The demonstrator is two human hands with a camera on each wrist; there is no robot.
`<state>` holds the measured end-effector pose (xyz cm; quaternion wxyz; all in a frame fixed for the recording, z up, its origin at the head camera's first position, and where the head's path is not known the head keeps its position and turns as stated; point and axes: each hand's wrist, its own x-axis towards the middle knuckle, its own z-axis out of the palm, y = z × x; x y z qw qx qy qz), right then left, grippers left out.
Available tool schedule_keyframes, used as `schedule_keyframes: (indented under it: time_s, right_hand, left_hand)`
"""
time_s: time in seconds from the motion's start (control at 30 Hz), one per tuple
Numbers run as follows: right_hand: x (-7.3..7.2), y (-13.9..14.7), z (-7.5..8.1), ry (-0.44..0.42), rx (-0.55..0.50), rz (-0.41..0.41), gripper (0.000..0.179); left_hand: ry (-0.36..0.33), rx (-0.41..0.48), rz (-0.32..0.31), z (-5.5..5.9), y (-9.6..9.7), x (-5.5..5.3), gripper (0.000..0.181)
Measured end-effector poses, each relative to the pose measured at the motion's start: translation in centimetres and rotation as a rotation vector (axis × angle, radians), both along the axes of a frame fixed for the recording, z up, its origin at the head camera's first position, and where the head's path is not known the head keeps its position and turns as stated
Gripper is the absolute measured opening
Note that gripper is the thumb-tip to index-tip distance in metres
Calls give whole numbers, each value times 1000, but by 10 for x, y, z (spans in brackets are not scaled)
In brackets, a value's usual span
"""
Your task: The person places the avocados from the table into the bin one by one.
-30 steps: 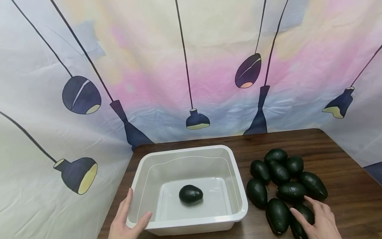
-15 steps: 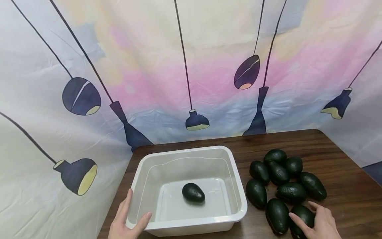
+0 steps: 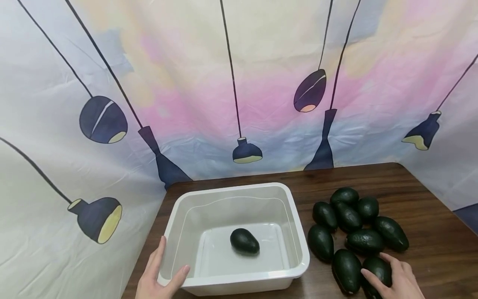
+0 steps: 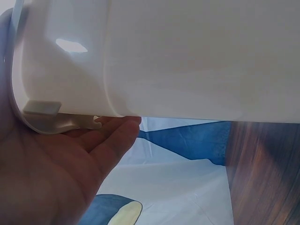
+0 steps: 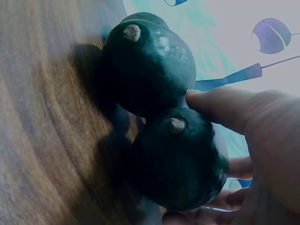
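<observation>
My left hand (image 3: 158, 270) rests at the near left corner of a white plastic bin (image 3: 244, 275). Its straight fingers lie along the outside of the left rim and the thumb reaches over the front corner. In the left wrist view, the fingers (image 4: 112, 143) run beside the bin's wall (image 4: 197, 61). One dark green avocado (image 3: 244, 241) lies on the bin's floor. My right hand (image 3: 399, 276) grips the nearest avocado (image 3: 379, 270) of a group on the table. In the right wrist view, the thumb lies on this avocado (image 5: 180, 159), with fingers around its far side.
Another avocado (image 3: 346, 270) sits against the gripped one on its left. Several more avocados (image 3: 364, 241) lie clustered behind, to the right of the bin. The dark wooden table (image 3: 429, 199) ends at a cloth backdrop (image 3: 276, 120) printed with lamps.
The avocado in the bin has rolled slightly right and turned. My right hand has closed its thumb and fingers around the nearest avocado. The left hand stays at the bin's corner.
</observation>
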<state>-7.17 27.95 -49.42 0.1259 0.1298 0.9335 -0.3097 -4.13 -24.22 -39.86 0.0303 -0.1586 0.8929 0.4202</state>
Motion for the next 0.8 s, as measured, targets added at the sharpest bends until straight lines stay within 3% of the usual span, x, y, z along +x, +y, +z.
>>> schedule_keyframes:
  time_s: [0.4, 0.8]
  right_hand:
    - [0, 4, -3, 80, 40, -25, 107]
    - [-2, 11, 8, 26, 24, 11, 99]
  left_hand:
    - [20, 3, 3, 2, 1, 1, 103]
    - [15, -2, 10, 0, 1, 1, 105]
